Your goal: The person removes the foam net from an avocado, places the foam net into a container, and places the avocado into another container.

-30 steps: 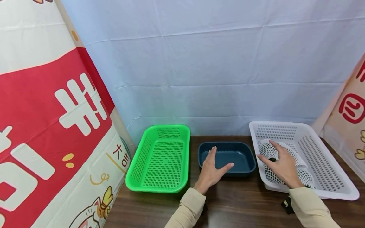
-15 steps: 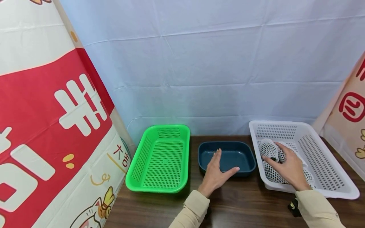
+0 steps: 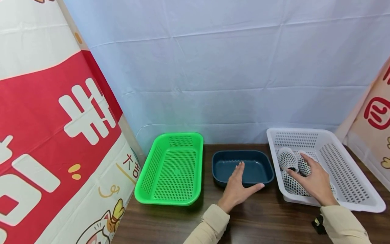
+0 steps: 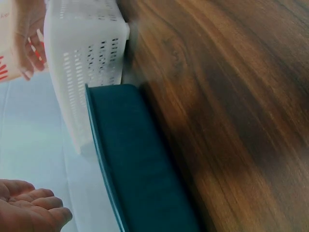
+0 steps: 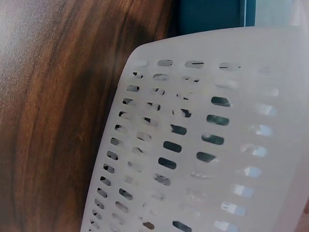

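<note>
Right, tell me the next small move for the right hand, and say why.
Probably lower the right hand slightly and close it round one of the white-netted items in the white basket. The head view shows that hand over them, thumb and fingers spread, apparently gripping nothing; the left hand, also spread, is by the dark blue tray.

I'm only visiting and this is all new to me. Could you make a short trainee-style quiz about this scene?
1. Fill in: the ___ hand is over the white basket.

2. True or false: the dark blue tray stands between the green basket and the white basket.

3. Where do the netted items lie? A) in the dark blue tray; B) in the green basket; C) in the white basket.

Key: 1. right hand; 2. True; 3. C.
</note>
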Demonstrator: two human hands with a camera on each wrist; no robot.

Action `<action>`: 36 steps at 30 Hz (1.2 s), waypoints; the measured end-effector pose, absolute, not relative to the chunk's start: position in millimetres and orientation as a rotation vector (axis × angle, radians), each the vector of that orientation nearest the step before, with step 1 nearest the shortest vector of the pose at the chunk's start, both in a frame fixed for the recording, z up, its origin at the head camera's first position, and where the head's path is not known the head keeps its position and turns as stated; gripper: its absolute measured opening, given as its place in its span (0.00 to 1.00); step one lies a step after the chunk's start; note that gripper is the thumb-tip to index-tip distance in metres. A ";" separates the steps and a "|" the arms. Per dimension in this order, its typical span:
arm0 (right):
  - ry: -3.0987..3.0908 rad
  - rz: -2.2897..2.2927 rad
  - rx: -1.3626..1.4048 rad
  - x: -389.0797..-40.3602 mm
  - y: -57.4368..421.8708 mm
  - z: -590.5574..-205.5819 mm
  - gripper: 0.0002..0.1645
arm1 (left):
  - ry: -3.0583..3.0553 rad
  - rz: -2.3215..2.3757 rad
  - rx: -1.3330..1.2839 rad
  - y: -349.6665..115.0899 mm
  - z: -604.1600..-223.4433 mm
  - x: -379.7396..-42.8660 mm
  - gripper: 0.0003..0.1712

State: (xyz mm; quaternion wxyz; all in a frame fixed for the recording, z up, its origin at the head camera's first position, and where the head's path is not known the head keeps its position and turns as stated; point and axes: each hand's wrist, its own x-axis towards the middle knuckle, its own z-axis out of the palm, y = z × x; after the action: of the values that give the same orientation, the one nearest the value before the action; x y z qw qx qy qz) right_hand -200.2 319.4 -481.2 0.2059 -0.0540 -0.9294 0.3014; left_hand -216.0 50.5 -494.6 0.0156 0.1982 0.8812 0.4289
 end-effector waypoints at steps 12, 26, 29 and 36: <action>-2.600 0.845 -0.146 -199.8 324.3 -485.3 0.53 | 2.731 1.267 0.681 63.5 -499.9 -212.2 0.55; -2.652 0.820 -0.163 -195.9 333.5 -488.5 0.53 | 2.717 1.228 0.739 76.4 -503.2 -203.6 0.56; -2.668 0.829 -0.185 -195.1 335.9 -487.6 0.54 | 2.708 1.205 0.758 79.7 -505.0 -201.8 0.56; -2.711 0.781 -0.181 -195.2 340.0 -490.3 0.53 | 2.733 1.129 0.790 88.0 -511.4 -198.2 0.56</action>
State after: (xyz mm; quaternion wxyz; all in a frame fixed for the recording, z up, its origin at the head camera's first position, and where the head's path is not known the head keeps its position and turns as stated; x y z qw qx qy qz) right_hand -195.2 340.0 -490.3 0.1564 -0.0631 -0.9472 0.2728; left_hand -198.2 88.0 -511.4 0.0407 0.2578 0.8922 0.3685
